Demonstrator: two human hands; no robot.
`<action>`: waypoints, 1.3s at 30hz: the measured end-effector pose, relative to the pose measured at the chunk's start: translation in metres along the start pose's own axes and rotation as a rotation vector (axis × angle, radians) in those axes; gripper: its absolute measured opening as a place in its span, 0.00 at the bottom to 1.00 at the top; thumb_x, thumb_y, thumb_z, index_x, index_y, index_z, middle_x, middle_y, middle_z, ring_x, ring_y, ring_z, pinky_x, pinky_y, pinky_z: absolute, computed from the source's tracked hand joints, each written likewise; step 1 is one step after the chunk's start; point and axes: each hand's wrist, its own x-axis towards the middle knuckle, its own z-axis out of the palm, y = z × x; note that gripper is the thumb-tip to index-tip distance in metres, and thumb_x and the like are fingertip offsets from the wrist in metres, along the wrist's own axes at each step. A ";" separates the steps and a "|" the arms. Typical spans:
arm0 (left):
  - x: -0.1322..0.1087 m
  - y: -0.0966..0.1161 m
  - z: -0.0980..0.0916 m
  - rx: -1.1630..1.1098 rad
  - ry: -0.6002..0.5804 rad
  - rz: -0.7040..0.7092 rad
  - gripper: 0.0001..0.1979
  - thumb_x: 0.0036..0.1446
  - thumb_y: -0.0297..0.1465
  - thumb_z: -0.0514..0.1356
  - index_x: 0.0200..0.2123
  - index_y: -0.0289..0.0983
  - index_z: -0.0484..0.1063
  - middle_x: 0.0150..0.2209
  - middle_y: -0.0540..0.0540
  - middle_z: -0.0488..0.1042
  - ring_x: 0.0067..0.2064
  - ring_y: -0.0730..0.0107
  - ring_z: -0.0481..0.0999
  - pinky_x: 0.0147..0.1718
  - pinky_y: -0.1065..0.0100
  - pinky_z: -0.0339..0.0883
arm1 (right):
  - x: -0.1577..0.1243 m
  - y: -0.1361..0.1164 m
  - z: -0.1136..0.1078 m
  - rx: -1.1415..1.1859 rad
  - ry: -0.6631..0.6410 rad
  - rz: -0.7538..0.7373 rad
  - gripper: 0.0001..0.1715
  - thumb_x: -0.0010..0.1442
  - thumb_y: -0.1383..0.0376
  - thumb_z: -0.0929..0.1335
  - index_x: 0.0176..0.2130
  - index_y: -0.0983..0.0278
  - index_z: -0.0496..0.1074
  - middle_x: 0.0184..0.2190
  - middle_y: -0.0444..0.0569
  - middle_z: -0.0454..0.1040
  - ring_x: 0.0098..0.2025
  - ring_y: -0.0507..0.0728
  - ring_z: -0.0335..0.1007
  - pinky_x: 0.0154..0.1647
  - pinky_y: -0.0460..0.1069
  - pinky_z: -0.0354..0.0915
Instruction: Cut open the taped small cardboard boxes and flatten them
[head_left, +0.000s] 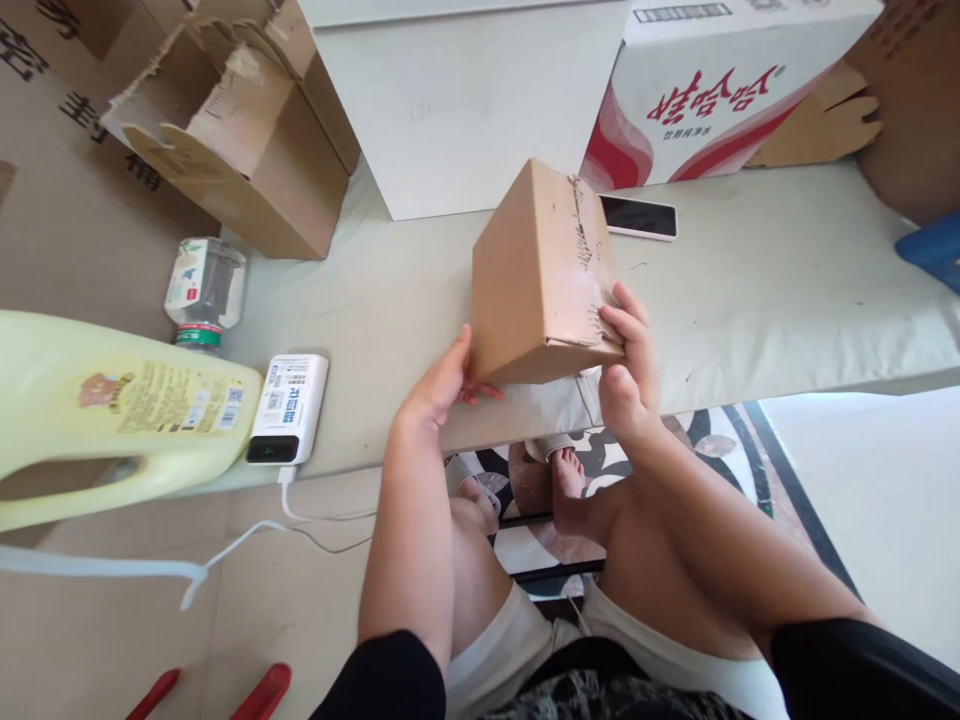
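A brown cardboard box is tilted between my two hands, over the front part of the cloth-covered table. Torn tape marks run along its right-hand face. My left hand holds the lower left edge, with the thumb up against the side and the other fingers partly hidden beneath. At the lower right corner, my right hand grips the box with its fingers on the taped face. Just behind the box lies a phone with a dark screen.
Behind stand a large white box, a red-and-white carton and an open cardboard carrier. At left are a clear bottle, a yellow jug and a white power bank with a cable. A blue object is far right.
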 end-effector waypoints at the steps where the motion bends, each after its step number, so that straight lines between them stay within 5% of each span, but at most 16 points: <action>1: -0.004 0.001 -0.001 0.072 -0.056 -0.029 0.35 0.67 0.56 0.41 0.49 0.37 0.76 0.38 0.40 0.84 0.26 0.65 0.79 0.19 0.68 0.50 | 0.000 -0.001 0.000 -0.006 0.033 0.020 0.33 0.69 0.42 0.56 0.65 0.51 0.64 0.72 0.50 0.58 0.76 0.68 0.50 0.73 0.71 0.53; 4: -0.009 0.001 -0.008 0.264 -0.124 -0.077 0.30 0.65 0.53 0.49 0.38 0.34 0.79 0.29 0.40 0.82 0.24 0.62 0.77 0.21 0.66 0.58 | -0.001 -0.006 0.000 0.014 0.070 0.063 0.28 0.69 0.43 0.57 0.54 0.54 0.72 0.72 0.49 0.58 0.74 0.69 0.54 0.70 0.72 0.57; 7: 0.000 -0.002 -0.021 0.307 0.185 0.048 0.21 0.63 0.46 0.57 0.42 0.35 0.77 0.36 0.40 0.81 0.38 0.52 0.82 0.40 0.54 0.74 | 0.001 -0.012 0.002 0.069 -0.004 0.063 0.20 0.68 0.47 0.63 0.46 0.57 0.75 0.70 0.52 0.63 0.71 0.68 0.60 0.69 0.69 0.60; 10: 0.013 -0.006 -0.035 0.174 0.536 0.486 0.28 0.63 0.50 0.55 0.61 0.43 0.65 0.63 0.40 0.71 0.65 0.48 0.71 0.62 0.47 0.66 | 0.006 -0.021 0.007 0.180 -0.111 0.073 0.17 0.66 0.50 0.66 0.46 0.58 0.73 0.66 0.55 0.68 0.69 0.66 0.64 0.68 0.68 0.62; 13: 0.019 -0.008 -0.040 0.123 0.526 0.951 0.31 0.60 0.59 0.56 0.60 0.50 0.66 0.72 0.48 0.58 0.75 0.49 0.54 0.70 0.46 0.55 | 0.014 -0.027 0.015 0.268 -0.184 0.150 0.17 0.66 0.49 0.67 0.43 0.59 0.72 0.65 0.56 0.70 0.67 0.65 0.67 0.66 0.66 0.66; 15: 0.020 -0.007 -0.037 0.200 0.480 1.057 0.28 0.59 0.60 0.57 0.54 0.49 0.72 0.72 0.49 0.58 0.77 0.48 0.50 0.73 0.46 0.49 | 0.019 -0.028 0.020 0.306 -0.213 0.191 0.16 0.65 0.49 0.68 0.40 0.59 0.72 0.64 0.56 0.71 0.65 0.64 0.69 0.64 0.63 0.67; 18: 0.017 -0.004 -0.029 0.243 0.501 1.048 0.23 0.59 0.56 0.60 0.45 0.46 0.76 0.72 0.49 0.58 0.77 0.48 0.48 0.75 0.48 0.44 | 0.024 -0.025 0.021 0.279 -0.089 0.241 0.15 0.65 0.51 0.66 0.39 0.59 0.71 0.53 0.54 0.76 0.56 0.61 0.75 0.57 0.58 0.70; 21: 0.013 -0.001 -0.023 0.213 0.557 1.005 0.17 0.60 0.50 0.60 0.41 0.45 0.77 0.71 0.49 0.60 0.76 0.50 0.49 0.75 0.50 0.45 | 0.024 -0.016 0.010 -0.035 0.101 0.465 0.13 0.64 0.56 0.63 0.42 0.60 0.71 0.30 0.47 0.74 0.35 0.57 0.73 0.39 0.53 0.69; 23: 0.011 0.000 -0.022 0.216 0.579 0.987 0.14 0.60 0.47 0.60 0.40 0.45 0.77 0.70 0.51 0.61 0.76 0.52 0.50 0.75 0.51 0.45 | 0.023 -0.008 -0.002 -0.300 -0.028 0.641 0.16 0.62 0.57 0.64 0.46 0.60 0.73 0.24 0.43 0.70 0.29 0.57 0.68 0.34 0.52 0.64; 26: 0.009 0.000 -0.021 0.229 0.592 0.984 0.11 0.60 0.43 0.59 0.40 0.46 0.77 0.70 0.53 0.62 0.76 0.55 0.50 0.75 0.53 0.47 | 0.023 0.000 -0.014 -0.545 -0.371 0.745 0.23 0.61 0.55 0.65 0.52 0.59 0.75 0.26 0.47 0.75 0.33 0.61 0.71 0.35 0.53 0.61; 28: 0.010 0.000 -0.020 0.208 0.595 0.999 0.09 0.60 0.40 0.59 0.40 0.47 0.77 0.70 0.54 0.62 0.76 0.57 0.51 0.75 0.55 0.48 | 0.025 0.002 -0.015 -0.636 -0.471 0.750 0.20 0.63 0.53 0.64 0.46 0.60 0.78 0.32 0.52 0.78 0.38 0.64 0.74 0.36 0.55 0.62; 30: 0.011 0.000 -0.019 0.177 0.595 1.015 0.09 0.59 0.39 0.59 0.39 0.46 0.78 0.70 0.53 0.62 0.76 0.57 0.52 0.75 0.56 0.48 | 0.027 0.003 -0.015 -0.690 -0.496 0.761 0.19 0.64 0.53 0.64 0.42 0.61 0.78 0.39 0.55 0.79 0.42 0.66 0.75 0.39 0.56 0.64; 36: 0.010 0.003 -0.014 0.116 0.599 1.007 0.10 0.58 0.38 0.60 0.39 0.40 0.77 0.70 0.46 0.61 0.76 0.52 0.49 0.75 0.53 0.45 | 0.029 0.015 -0.025 -0.747 -0.455 0.865 0.28 0.64 0.51 0.63 0.57 0.60 0.71 0.44 0.60 0.79 0.46 0.71 0.75 0.44 0.61 0.67; 39: 0.006 0.006 -0.009 0.103 0.598 0.992 0.09 0.58 0.35 0.59 0.38 0.38 0.76 0.71 0.44 0.60 0.77 0.51 0.47 0.75 0.53 0.44 | 0.025 0.023 -0.033 -0.731 -0.448 0.803 0.23 0.61 0.56 0.65 0.52 0.62 0.73 0.44 0.60 0.79 0.42 0.68 0.74 0.42 0.60 0.67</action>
